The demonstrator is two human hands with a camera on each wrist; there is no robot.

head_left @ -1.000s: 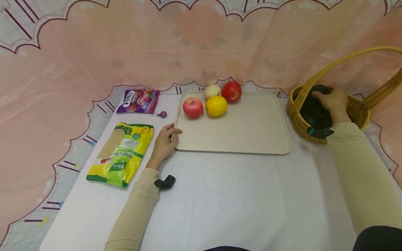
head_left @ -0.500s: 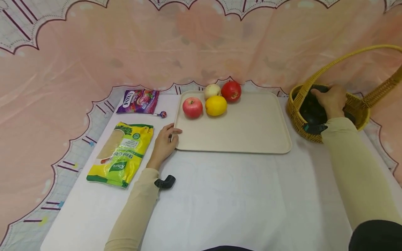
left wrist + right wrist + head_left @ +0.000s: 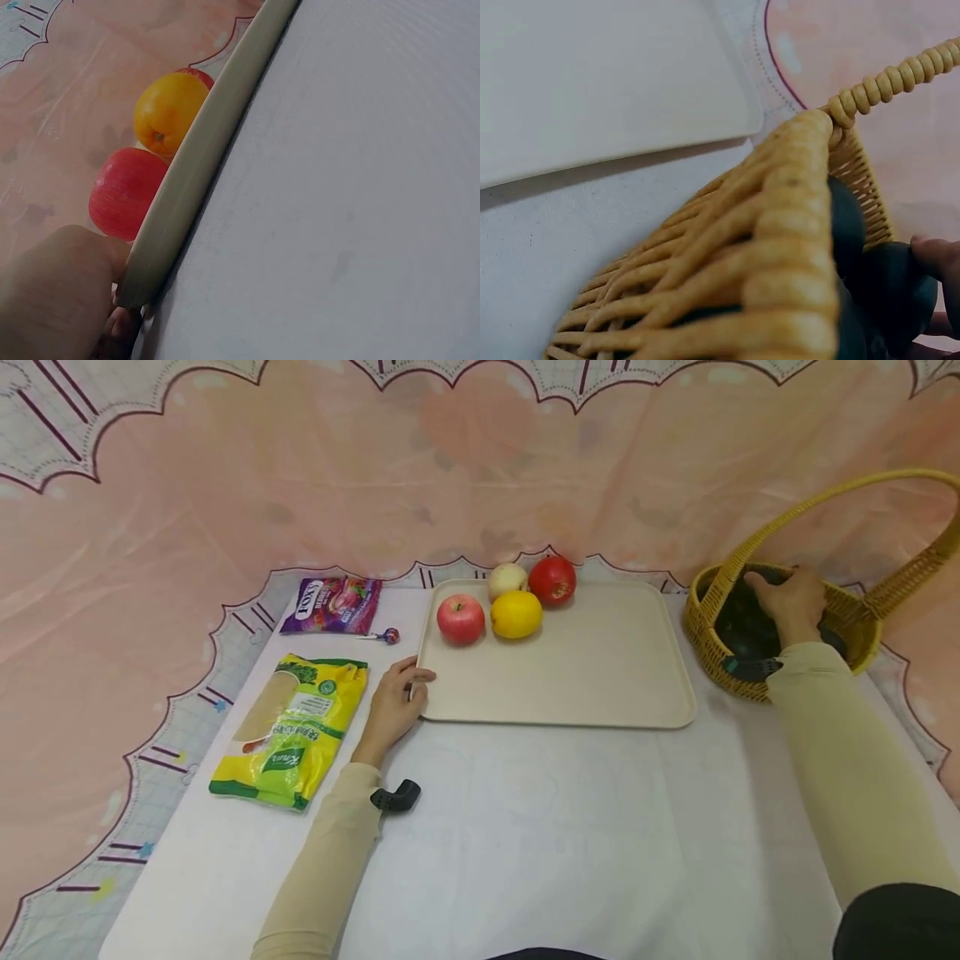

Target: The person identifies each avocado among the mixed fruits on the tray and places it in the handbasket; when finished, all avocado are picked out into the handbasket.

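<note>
My left hand (image 3: pixel 392 703) pinches the left rim of the beige tray (image 3: pixel 600 677), which lies on the table. In the left wrist view, the fingers sit at the tray's near corner. At the far right, my right hand (image 3: pixel 798 603) reaches into the yellow wicker basket (image 3: pixel 703 625). It grips one of several dark green, smooth, rounded items; in the right wrist view thumb and fingers curl about this dark green round item (image 3: pixel 898 289), whose kind I cannot tell. Another dark green item (image 3: pixel 846 225) sits beside it. The basket's lower contents are hidden.
On the tray's back left are an apple (image 3: pixel 461 619), a yellow fruit (image 3: pixel 516 614), a pale fruit (image 3: pixel 507 579) and a red fruit (image 3: pixel 552 581). To its left lie a purple candy bag (image 3: pixel 330 604), a lollipop (image 3: pixel 390 635) and a yellow-green packet (image 3: pixel 292 735). The basket handle arches high.
My right hand and forearm shifted slightly left and deeper into the basket in the first half second, then stayed nearly still. The left hand and the tray keep their place.
</note>
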